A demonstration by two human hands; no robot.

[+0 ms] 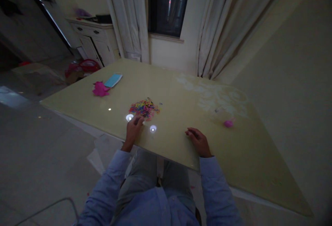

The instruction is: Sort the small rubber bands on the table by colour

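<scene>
A loose pile of small, brightly coloured clip-like loops (144, 108) lies on the glossy pale yellow table (171, 91). At the near edge of that pile is my left hand (134, 128), its fingers closed and bent down; whatever they may hold is too small to make out. My right hand (199, 141) rests on the table well to the right of the pile, fingers curled in and thumb close to the forefinger. Anything between those fingertips cannot be made out. A single dark loop (160, 103) sits just right of the pile.
A blue face mask (113, 80) and a crumpled pink piece (100, 89) lie at the table's far left. On the right is a small pink object (228, 123). Curtains (220, 25), a window and a white cabinet (93, 37) stand behind. The table's near edge runs below my hands.
</scene>
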